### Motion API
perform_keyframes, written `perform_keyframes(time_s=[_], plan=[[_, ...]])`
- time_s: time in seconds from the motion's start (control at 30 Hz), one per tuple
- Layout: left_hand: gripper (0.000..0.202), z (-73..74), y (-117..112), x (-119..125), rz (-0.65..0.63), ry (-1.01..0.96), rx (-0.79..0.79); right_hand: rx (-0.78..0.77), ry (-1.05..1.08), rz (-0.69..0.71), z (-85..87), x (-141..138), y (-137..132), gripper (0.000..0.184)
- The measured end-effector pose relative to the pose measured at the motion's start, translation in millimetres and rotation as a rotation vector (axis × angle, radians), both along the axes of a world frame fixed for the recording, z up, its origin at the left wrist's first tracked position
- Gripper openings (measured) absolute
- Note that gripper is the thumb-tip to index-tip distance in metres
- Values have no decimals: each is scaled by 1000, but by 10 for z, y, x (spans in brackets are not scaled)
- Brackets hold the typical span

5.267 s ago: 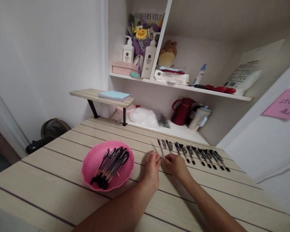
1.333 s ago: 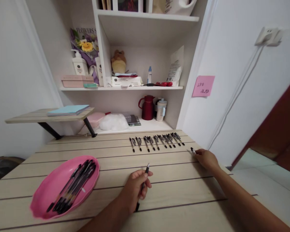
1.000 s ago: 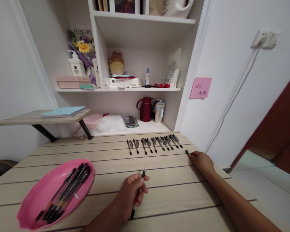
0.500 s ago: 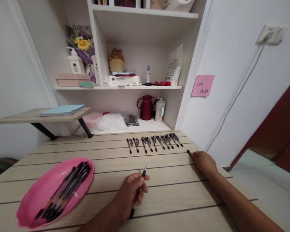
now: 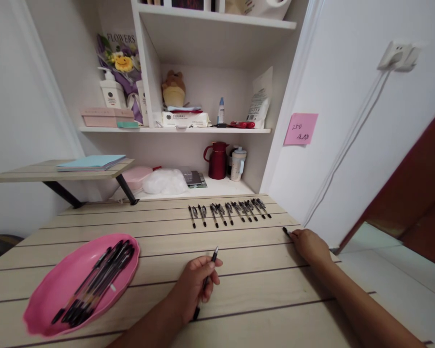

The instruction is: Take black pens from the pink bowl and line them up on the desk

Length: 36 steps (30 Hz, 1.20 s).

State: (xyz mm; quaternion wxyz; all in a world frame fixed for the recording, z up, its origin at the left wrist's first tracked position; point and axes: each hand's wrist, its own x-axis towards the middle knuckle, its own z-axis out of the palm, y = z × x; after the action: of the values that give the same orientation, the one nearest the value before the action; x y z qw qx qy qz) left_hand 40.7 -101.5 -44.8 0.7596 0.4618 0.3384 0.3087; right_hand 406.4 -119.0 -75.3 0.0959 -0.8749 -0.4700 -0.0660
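Left hand (image 5: 197,282) curled round one pen (image 5: 206,281), grip narrow, thumb laid along the barrel. Pen slim, straight, smooth; metal tip tapered and pale, other end black. Long axis slants: tip toward the far edge and a little right, black end back toward the near edge. It lies over the middle of the worktop (image 5: 253,278), pale wood-grain planks with dark grooves. My wrist is turned so the thumb side faces up, forearm in from the near edge.

Right hand (image 5: 311,245) palm down by the right edge, arm stretched out, fingertips pinching a small black piece (image 5: 286,232).

Beyond: a row of pens (image 5: 230,216) along the far edge toward the far right corner, black ends toward me, short clear-and-black pieces (image 5: 204,210) among them.

Left side: pink bowl (image 5: 50,290), smooth, wavy-rimmed, oval from here; bundled pens (image 5: 97,282) inside, black ends toward the near left corner.
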Motion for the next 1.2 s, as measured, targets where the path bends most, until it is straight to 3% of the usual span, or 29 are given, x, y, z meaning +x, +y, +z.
perform_keyframes(time_s=[0.6,0.9,1.2], plan=[[33,55,-41,16,26,24,5,43,-16,-51,-59,73,7,38],[33,47,-25,13,13,40,30,144,46,-108,-31,228,-59,42],[30,15,-24,11,9,36,53,67,39,-54,-48,112,-75,34]])
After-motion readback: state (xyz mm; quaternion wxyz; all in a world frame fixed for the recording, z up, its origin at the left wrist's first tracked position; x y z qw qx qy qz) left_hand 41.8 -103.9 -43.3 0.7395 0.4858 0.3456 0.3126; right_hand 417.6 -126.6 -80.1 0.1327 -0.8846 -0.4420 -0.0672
